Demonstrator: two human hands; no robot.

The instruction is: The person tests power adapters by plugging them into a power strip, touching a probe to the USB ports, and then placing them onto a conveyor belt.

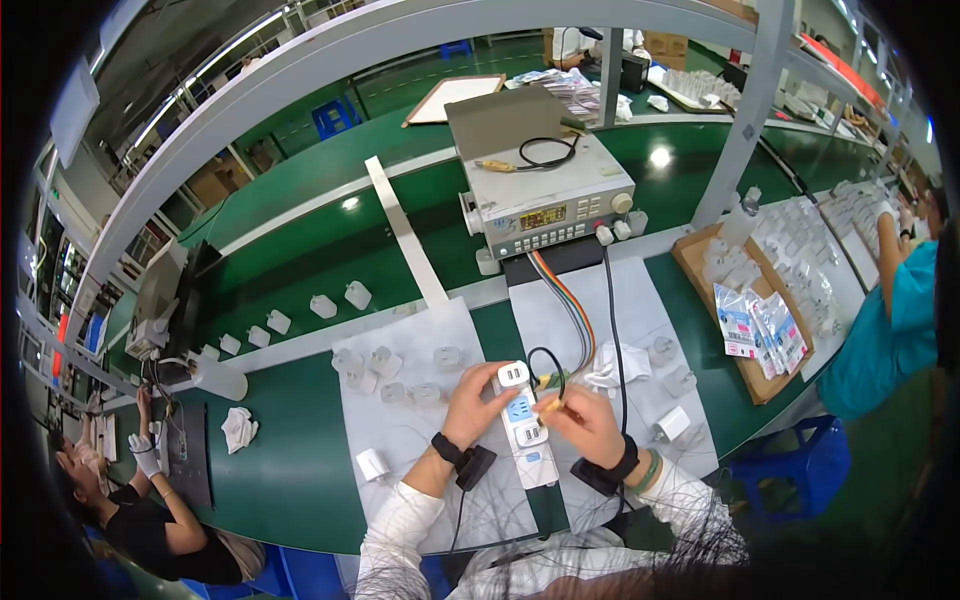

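A white power strip [541, 471] with blue sockets lies in front of me on the bench. Two white USB chargers stand plugged into it: a far charger [514, 374] and a near charger [531, 436]. My left hand [474, 402] is closed round the far charger's side, thumb and fingers against it. Between thumb and fingers of my right hand [588, 428] is a yellow-ended test cable [549, 404], held just above the strip; its tip is partly hidden. A black lead [548, 352] loops from there. Each wrist wears a black band.
A bench power instrument [560, 215] stands beyond the strip, with coloured wires [566, 300] running from it. Clear-wrapped chargers [383, 362] lie on white paper at left. At right are a crumpled cloth [617, 365] and a cardboard tray [757, 380]. Co-workers sit on both sides.
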